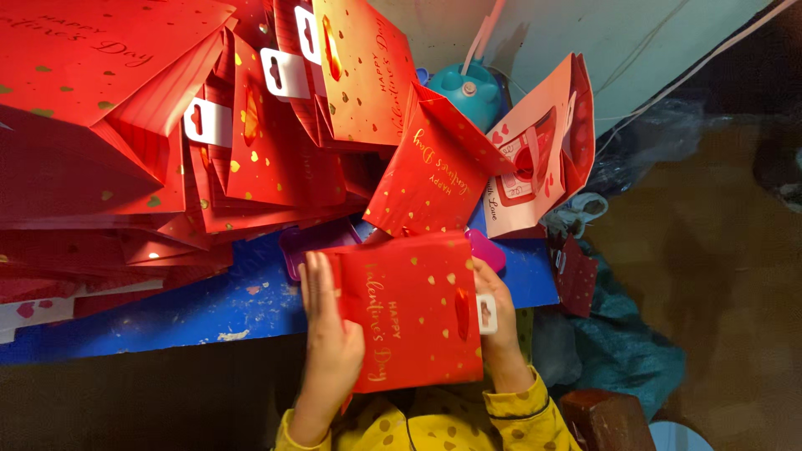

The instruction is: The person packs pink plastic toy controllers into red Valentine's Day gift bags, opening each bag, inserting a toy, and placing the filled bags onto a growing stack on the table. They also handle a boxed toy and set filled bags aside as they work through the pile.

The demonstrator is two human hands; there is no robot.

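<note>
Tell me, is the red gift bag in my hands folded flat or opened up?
Folded flat: the red gift bag shows one smooth face, no open mouth, between left hand and right hand.

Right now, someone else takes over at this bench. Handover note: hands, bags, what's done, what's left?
Left hand: flat on the left edge of a red gift bag, gripping it.
Right hand: holding the bag's right edge by the white hang tab.
The bag lies folded flat over the blue table edge.
Done: a big stack of red bags piled at left and behind.
Left: one red bag and a pink-and-white bag stand open behind; whether they need folding, cannot tell.
</note>
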